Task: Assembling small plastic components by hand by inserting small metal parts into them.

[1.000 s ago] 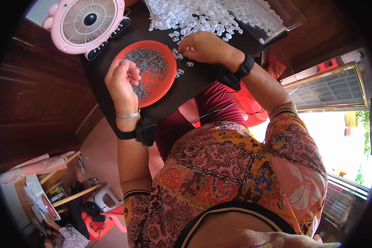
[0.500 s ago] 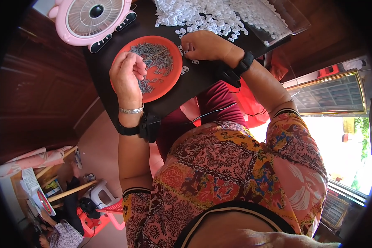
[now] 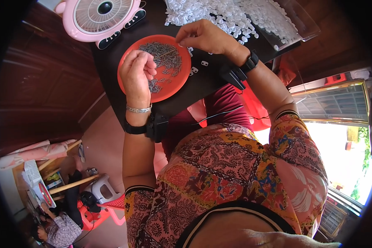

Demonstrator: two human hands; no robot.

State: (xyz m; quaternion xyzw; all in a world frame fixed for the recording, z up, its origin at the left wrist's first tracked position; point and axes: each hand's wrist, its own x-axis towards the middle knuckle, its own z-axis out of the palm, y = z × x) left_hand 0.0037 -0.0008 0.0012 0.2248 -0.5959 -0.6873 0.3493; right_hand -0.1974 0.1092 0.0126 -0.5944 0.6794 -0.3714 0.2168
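Note:
An orange-red round plate (image 3: pixel 179 81) holds many small grey metal pins or screws (image 3: pixel 172 62); a thin stick lies among them. Over its left part my left hand (image 3: pixel 137 74) is held with the fingers curled in toward the thumb; anything between them is hidden. My right hand (image 3: pixel 204 38) is at the plate's upper right rim, thumb and forefinger brought together, a tiny pale spot at their tips too small to name. Several small white two-holed plastic pieces (image 3: pixel 204 63) lie on the dark table beside the plate.
A large heap of white plastic pieces (image 3: pixel 219 14) covers the far side, partly in a clear tray (image 3: pixel 304 35). A pink fan (image 3: pixel 104 20) stands at the far left. Left below are a red plastic chair (image 3: pixel 96 215) and another person (image 3: pixel 64 229). A bright opening lies to the right.
My right hand has moved from the white pieces on the table up to the plate's rim, fingertips together. My left hand keeps its curled pose. The whole view has shifted slightly.

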